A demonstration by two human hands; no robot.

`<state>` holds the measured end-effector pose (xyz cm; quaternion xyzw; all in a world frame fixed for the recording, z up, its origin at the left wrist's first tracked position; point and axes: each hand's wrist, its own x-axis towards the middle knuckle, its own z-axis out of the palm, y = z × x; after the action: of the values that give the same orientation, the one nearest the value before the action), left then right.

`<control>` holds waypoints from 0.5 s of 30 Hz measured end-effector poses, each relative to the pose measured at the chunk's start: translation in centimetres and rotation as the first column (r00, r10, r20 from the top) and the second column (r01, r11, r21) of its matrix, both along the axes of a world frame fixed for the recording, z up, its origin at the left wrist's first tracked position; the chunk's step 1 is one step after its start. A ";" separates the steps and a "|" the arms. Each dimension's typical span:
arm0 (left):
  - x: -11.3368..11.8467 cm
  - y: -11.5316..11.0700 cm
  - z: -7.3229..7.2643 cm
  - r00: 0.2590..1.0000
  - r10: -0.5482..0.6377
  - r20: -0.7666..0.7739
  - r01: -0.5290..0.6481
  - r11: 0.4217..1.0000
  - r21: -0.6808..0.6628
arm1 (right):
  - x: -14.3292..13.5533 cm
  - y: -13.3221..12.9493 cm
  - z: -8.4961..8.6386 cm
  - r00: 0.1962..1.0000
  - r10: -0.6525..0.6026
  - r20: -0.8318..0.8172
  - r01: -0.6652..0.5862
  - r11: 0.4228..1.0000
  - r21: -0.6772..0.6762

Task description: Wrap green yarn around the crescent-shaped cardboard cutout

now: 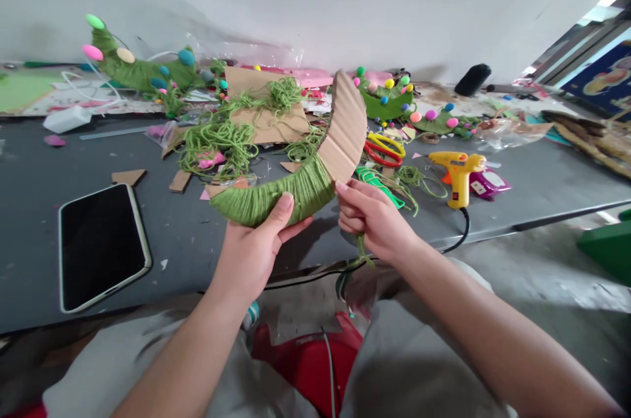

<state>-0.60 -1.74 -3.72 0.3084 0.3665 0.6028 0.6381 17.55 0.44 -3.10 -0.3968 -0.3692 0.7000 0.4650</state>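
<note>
Head view: the curved cardboard piece [315,162], half wound in green yarn [276,198], is held above the table's near edge [197,273]. The left hand [251,250] is clamped on the wound end; the right hand [374,221] is closed on the yarn strand. Bare tabletop lies between the phone [101,244] and the glue gun [458,175].

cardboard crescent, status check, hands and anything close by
Left hand grips cardboard crescent at its yarn-wrapped end. Right hand pinches green yarn beside the wrap. Glue gun and scissors on table behind.
</note>
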 end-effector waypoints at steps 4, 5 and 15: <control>-0.2 0.1 0.2 0.999 -0.006 0.048 0.008 1.000 -0.030 | -0.1 -0.2 0.1 1.000 0.014 -0.013 -0.014 1.000 -0.003; -0.3 0.1 0.2 0.999 -0.011 0.052 0.013 0.999 -0.034 | -0.1 -0.2 0.0 1.000 0.008 -0.008 -0.007 1.000 0.011; -0.6 0.2 0.4 0.998 -0.028 0.051 0.030 0.999 -0.032 | 0.5 -0.2 -0.7 0.999 -0.027 0.028 0.023 0.990 0.139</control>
<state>-1.16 -1.55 -3.34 0.2877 0.3555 0.5951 0.6608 18.04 0.23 -3.80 -0.3783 -0.4191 0.6608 0.4946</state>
